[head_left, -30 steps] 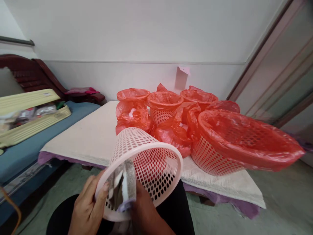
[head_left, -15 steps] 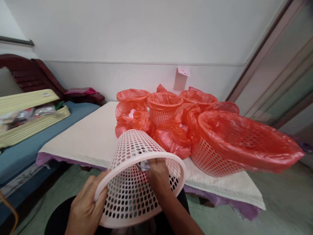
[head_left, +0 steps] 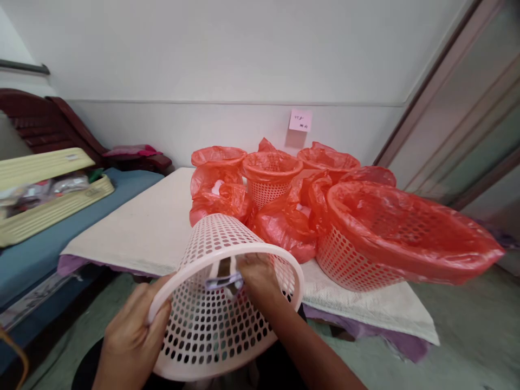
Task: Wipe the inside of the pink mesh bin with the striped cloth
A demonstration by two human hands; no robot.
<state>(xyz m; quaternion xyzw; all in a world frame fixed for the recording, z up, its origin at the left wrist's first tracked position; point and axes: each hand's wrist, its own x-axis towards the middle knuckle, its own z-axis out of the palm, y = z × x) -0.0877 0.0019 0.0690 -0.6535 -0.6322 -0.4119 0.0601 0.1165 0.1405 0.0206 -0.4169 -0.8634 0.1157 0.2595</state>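
Note:
A pale pink perforated plastic wastebasket (head_left: 219, 248) lies tilted over my lap, its wide mouth towards me. My left hand (head_left: 130, 330) grips the rim on the left, thumb inside and fingers around the outside. Inside the basket, my right hand (head_left: 260, 279) is closed on a folded whitish cloth (head_left: 223, 281) with a darker patch, near the upper inner wall. Part of the right fingers is hidden by the hand itself. Just beyond the basket, red plastic bags (head_left: 284, 230) sit bunched on the covered table.
Several wastebaskets lined with red bags stand on the table (head_left: 138, 216); a large one (head_left: 357, 265) is at the right. To the left, a yellow lidded box (head_left: 60, 211) with packets rests on a blue surface (head_left: 134, 187). A pink note (head_left: 300, 120) is on the wall.
The cloth and my right hand have shifted inside the wastebasket, and more of the cloth shows. The basket and my left hand have moved slightly left. The wall note now lies flatter.

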